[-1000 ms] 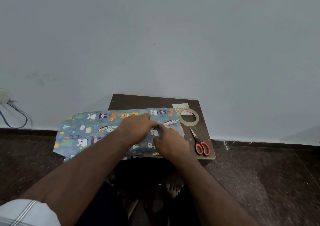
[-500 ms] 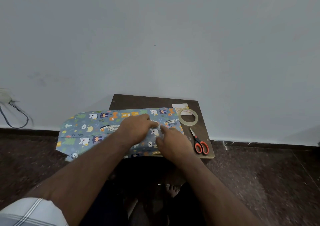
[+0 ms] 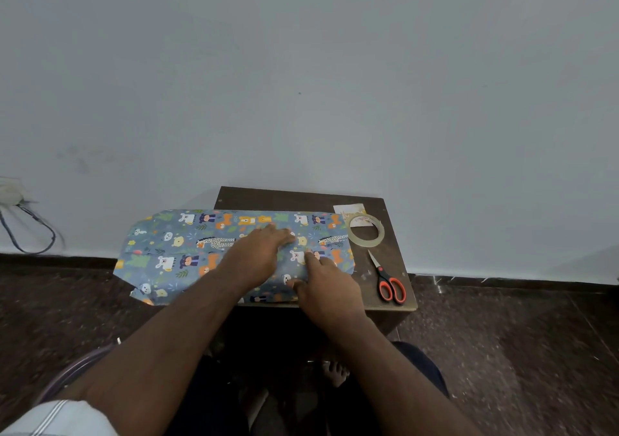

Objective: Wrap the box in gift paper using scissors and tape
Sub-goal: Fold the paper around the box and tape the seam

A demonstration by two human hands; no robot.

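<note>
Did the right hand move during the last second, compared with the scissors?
No clear move. The right hand rests on the gift paper beside the scissors, at about the same gap from them as before.

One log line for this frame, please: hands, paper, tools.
left hand: flat on gift paper | right hand: pressing paper | tape, scissors: untouched on table

Lighting: dim, even, cool; we find no glare on the pale grey painted wall [image 3: 301, 67]. Shadows: soft, deepest beneath the small dark brown wooden table [image 3: 301, 198]. Sharpness: we note slight softness overall and smearing on the dark speckled stone floor [image 3: 536, 352]. Distortion: wide-angle bowing at the frame edges.
</note>
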